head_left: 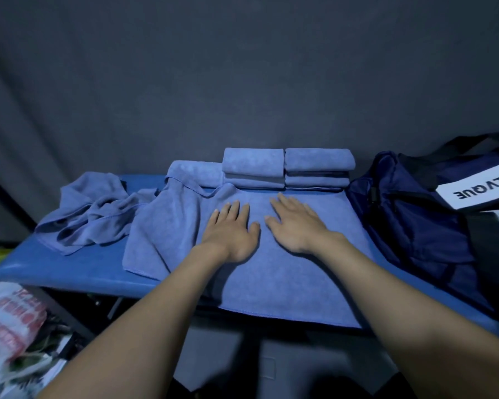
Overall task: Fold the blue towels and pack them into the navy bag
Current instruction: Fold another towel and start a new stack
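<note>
A person flattens a blue towel [285, 254] on a blue table [78, 269], both palms down near the cloth's middle, side by side and just apart. The left hand [231, 228] and right hand [294, 223] lie with fingers straight and slightly spread, gripping nothing, only pressing the pile. Both forearms reach forward from the near edge, wrists low, the fingertips pointing toward the far side of the table.

To do this smoothing well, the palms would best sweep outward from the centre to the edges, since the towel's left part [162, 231] is ridged and bunched while its right part lies flat; a crease left there would likely spoil a square fold. The near hem hangs over the table's edge, so it may need drawing up first.

Behind the hands sit two stacks of folded towels [288, 168], touching each other, with a further folded towel [196, 172] just to their left. A crumpled towel [90, 214] waits at the far left. The navy bag [415, 220] stands at the right, just beside the spread towel; its white label [476, 188] faces up.
</note>
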